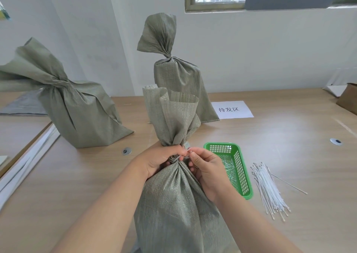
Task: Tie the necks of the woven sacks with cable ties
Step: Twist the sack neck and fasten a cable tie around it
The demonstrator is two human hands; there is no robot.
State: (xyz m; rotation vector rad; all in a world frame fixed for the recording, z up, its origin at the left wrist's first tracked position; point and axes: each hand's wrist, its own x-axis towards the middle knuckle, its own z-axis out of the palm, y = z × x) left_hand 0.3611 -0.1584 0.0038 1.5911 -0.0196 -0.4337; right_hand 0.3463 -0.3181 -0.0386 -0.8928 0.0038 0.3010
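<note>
A grey-green woven sack [173,204] stands upright in front of me on the wooden table [289,156], its neck gathered. My left hand [160,158] grips the bunched neck from the left. A white cable tie [183,155] loops around the neck, and my right hand [204,165] pinches its end between thumb and fingers on the right. The sack's open top [170,113] flares above my hands. A loose bundle of white cable ties [270,189] lies on the table to the right.
Two more sacks with cinched necks stand behind: one at left [77,113], one at the back centre [177,82]. A green plastic basket [243,175] holding cut tie ends sits by my right hand. A white paper label [231,109] lies near the wall.
</note>
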